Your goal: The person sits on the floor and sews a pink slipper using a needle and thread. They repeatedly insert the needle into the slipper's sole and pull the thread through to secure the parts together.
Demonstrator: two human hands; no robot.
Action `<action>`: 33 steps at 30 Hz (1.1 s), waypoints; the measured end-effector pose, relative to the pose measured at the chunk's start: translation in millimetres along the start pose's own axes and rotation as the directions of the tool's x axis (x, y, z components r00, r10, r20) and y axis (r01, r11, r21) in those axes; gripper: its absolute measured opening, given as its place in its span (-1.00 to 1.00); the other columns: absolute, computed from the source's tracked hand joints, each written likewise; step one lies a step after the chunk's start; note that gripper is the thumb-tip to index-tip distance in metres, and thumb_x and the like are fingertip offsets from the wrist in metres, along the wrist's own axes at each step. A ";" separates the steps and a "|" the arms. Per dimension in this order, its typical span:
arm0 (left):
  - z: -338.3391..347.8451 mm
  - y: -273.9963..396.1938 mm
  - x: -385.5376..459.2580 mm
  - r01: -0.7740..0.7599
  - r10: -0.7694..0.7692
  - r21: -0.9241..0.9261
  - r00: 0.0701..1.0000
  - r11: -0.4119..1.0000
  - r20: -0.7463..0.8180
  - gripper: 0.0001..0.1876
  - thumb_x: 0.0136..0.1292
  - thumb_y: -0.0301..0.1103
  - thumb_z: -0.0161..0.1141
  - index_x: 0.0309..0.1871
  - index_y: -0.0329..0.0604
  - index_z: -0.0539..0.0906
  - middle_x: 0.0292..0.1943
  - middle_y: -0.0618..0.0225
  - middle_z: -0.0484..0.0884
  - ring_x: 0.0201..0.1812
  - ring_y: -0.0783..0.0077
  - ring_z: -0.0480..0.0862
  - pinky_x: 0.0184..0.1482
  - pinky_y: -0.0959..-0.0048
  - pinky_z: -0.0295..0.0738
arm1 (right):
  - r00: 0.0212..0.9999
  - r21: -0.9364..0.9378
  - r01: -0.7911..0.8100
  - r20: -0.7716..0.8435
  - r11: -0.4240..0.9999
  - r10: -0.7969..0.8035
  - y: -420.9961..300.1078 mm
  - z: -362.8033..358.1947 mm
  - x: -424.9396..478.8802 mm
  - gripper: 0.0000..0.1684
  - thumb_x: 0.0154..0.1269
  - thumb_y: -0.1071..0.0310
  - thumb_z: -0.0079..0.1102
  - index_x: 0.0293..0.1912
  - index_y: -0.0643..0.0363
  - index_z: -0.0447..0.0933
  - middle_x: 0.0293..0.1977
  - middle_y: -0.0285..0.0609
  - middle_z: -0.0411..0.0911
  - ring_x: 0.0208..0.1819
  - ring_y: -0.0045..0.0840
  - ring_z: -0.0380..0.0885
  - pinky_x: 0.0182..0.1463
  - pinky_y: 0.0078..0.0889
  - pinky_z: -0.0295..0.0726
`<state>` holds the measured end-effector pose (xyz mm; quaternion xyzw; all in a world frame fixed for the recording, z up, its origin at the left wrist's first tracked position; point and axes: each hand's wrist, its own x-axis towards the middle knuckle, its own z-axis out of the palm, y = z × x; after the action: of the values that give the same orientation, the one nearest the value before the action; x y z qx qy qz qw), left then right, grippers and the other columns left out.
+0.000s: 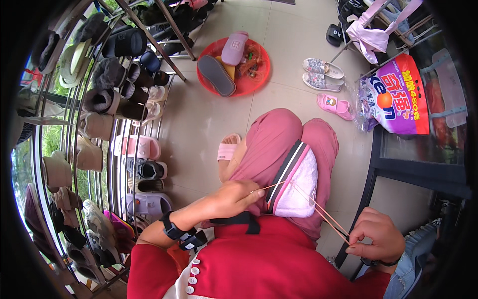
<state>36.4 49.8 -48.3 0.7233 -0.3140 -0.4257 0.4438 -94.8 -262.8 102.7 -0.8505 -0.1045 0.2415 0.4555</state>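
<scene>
A slipper with a white fleece upper, pink trim and a dark striped sole edge (298,187) lies across my lap on pink trousers. Left of it, my left hand (239,196) pinches a thin orange-tan thread (274,185) that runs to the slipper's trimmed edge. More strands stretch from the slipper down to the right, where my right hand (373,235) holds them taut between thumb and forefinger. Whether a needle is in either hand, I cannot tell.
Metal racks full of shoes (138,123) stand on the left. Ahead, a red round tray (267,71) holds a dark sole, a pink slipper upper and tangled thread. Grey patterned shoes (323,81), a pink child's slipper (335,106) and a printed plastic bag (403,97) are at the right, beside a dark frame (422,173).
</scene>
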 end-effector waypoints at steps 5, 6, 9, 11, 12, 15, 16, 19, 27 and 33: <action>-5.6 -4.9 13.6 -0.405 0.313 -0.449 0.911 0.796 -0.267 -0.59 0.55 -0.23 -0.08 -0.41 -0.32 0.54 -0.36 0.10 0.59 -0.22 0.14 0.68 0.16 0.17 0.51 | 1.000 0.050 -0.028 -0.004 0.998 0.028 10.6 -2.1 -7.2 -0.74 -0.03 0.25 0.57 -0.38 0.08 0.64 -0.47 -0.32 0.55 -0.42 -0.43 0.48 -0.33 -0.37 0.40; -2.9 -5.4 24.0 -0.382 0.312 -0.654 0.923 0.653 -0.227 -0.59 0.55 -0.24 -0.08 -0.43 -0.29 0.54 -0.38 0.10 0.58 -0.24 0.12 0.68 0.15 0.12 0.52 | 0.998 0.051 -0.063 0.015 0.997 0.063 8.9 -2.2 -6.8 -0.72 -0.05 0.24 0.58 -0.37 0.09 0.65 -0.46 -0.32 0.56 -0.42 -0.43 0.50 -0.32 -0.37 0.41; -13.8 -31.7 52.3 -0.196 0.320 -0.934 0.943 0.299 -0.095 -0.58 0.52 -0.16 -0.07 -0.48 -0.19 0.46 -0.43 0.13 0.56 -0.39 0.15 0.65 0.07 0.03 0.59 | 0.985 0.041 0.059 -0.164 0.997 -0.051 6.6 5.4 10.2 -0.65 -0.08 0.19 0.60 -0.31 0.12 0.68 -0.42 -0.27 0.60 -0.39 -0.39 0.54 -0.30 -0.37 0.44; -57.3 -81.3 35.5 -0.264 -0.310 -0.920 0.884 0.288 -0.351 -0.62 0.50 -0.21 -0.03 -0.51 -0.11 0.34 -0.59 0.37 0.31 -0.60 0.44 0.36 -0.34 0.42 0.52 | 0.930 0.030 -0.132 -0.342 0.991 0.134 8.8 22.1 30.7 -0.52 -0.08 0.17 0.58 -0.17 0.20 0.66 -0.29 -0.13 0.61 -0.26 -0.30 0.57 -0.19 -0.35 0.51; -89.1 -114.1 22.7 -0.426 -0.429 -0.904 0.811 0.032 -0.398 -0.64 0.51 -0.29 -0.07 -0.51 -0.06 0.28 -0.61 0.49 0.16 -0.61 0.56 0.17 -0.50 0.50 0.25 | 0.883 0.048 -0.109 -0.454 0.993 0.119 17.2 35.8 45.9 -0.48 -0.07 0.17 0.56 -0.12 0.22 0.64 -0.22 -0.08 0.60 -0.19 -0.26 0.58 -0.13 -0.33 0.52; -143.0 -212.2 -52.6 -0.627 -0.805 -0.763 0.367 0.156 -0.466 -0.60 0.48 -0.31 -0.01 -0.55 0.03 0.19 -0.62 0.53 0.07 -0.59 0.56 0.09 -0.48 0.55 0.15 | 0.903 -0.114 -0.144 -0.421 0.983 0.084 49.7 75.1 82.4 -0.37 -0.04 0.31 0.52 0.07 0.18 0.52 -0.02 -0.05 0.48 -0.07 -0.18 0.53 0.02 -0.26 0.52; -149.2 -236.3 -73.7 -0.446 -0.685 -0.851 0.529 0.276 -0.500 -0.65 0.50 -0.22 -0.01 -0.50 -0.02 0.35 -0.58 0.48 0.33 -0.52 0.53 0.38 -0.41 0.50 0.40 | 0.842 -0.092 -0.167 -0.532 0.982 0.094 55.9 85.7 87.5 -0.40 -0.03 0.34 0.52 0.05 0.18 0.52 -0.03 -0.05 0.47 -0.08 -0.20 0.53 -0.01 -0.28 0.53; -143.6 -253.6 -99.5 0.045 -0.630 -0.750 0.577 0.660 -0.520 -0.65 0.52 -0.11 -0.04 -0.32 -0.15 0.55 -0.37 0.34 0.62 -0.24 0.43 0.64 -0.23 0.40 0.61 | 0.790 -0.025 -0.202 -0.595 0.979 0.148 68.7 91.5 83.6 -0.47 -0.01 0.40 0.51 -0.01 0.18 0.52 -0.04 -0.05 0.47 -0.11 -0.23 0.53 -0.09 -0.31 0.55; -79.7 -57.7 -32.8 0.038 -0.386 -0.541 0.744 0.840 -0.545 -0.55 0.55 -0.05 -0.08 0.03 -0.29 0.64 -0.40 0.31 0.68 -0.69 0.70 0.35 -0.68 0.68 0.13 | 0.729 -0.085 0.005 -0.681 0.996 -0.062 61.0 86.0 75.0 -0.75 0.09 0.50 0.41 -0.19 0.22 0.60 -0.34 -0.13 0.57 -0.27 -0.31 0.57 -0.22 -0.32 0.55; -10.1 35.0 11.3 -0.007 -0.087 -0.636 0.989 0.771 -0.116 -0.12 0.47 0.37 -0.51 0.39 -0.27 0.38 -0.16 0.23 0.68 -0.63 0.67 0.30 -0.61 0.68 0.11 | 0.703 0.060 0.368 -0.672 0.928 -0.235 35.5 86.8 106.2 -0.86 0.18 0.51 0.39 -0.25 0.25 0.62 -0.41 -0.19 0.60 -0.41 -0.52 0.59 -0.39 -0.46 0.51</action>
<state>47.7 29.9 -17.8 0.5655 -0.1046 -0.4646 0.6734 -48.7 -177.7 -0.8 -0.8043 -0.0538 -0.1400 0.5750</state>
